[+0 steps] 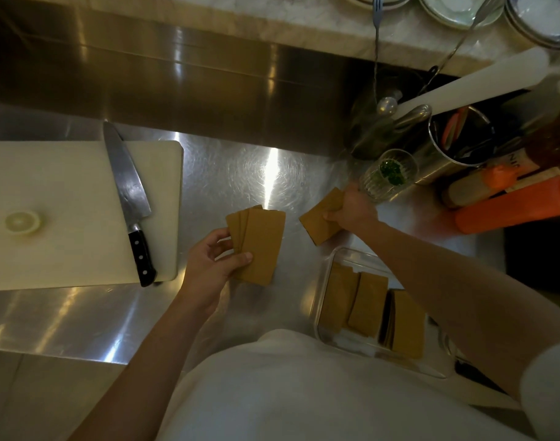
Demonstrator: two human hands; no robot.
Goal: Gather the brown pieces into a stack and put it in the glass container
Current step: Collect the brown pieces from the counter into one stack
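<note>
- A white cutting board point(65, 218) lay on the steel surface point(240, 173), well to the left of the left grip, with a pale round slice point(22, 221) on it.
- A chef's knife point(129, 202) rested across the board's right part, black handle toward the person, between the slice and the left grip.
- The left hand point(213, 265) was clamped on a fanned stack of brown pieces point(259, 243): thumb on top of the near edge, fingers curled behind the left edge. The stack stood out up and to the right of that grip, its far end tilted away from the person.
- The right hand point(351, 208) was closed on a second small bunch of brown pieces point(320, 222), pinched at their right edge, so they stuck out left and down from the grip. The two bunches were near each other but apart.
- The glass container point(332, 259) sat on the surface just below the right grip, under the right forearm, already holding several brown pieces point(367, 303), some flat and some leaning.
- A ribbed drinking glass point(388, 173) with something green inside stood just beyond the right grip; whether it touched the knuckles could not be told.
- Farther right of that grip stood a metal canister point(456, 148) of utensils and orange squeeze bottles point(520, 208) lying on their sides.
</note>
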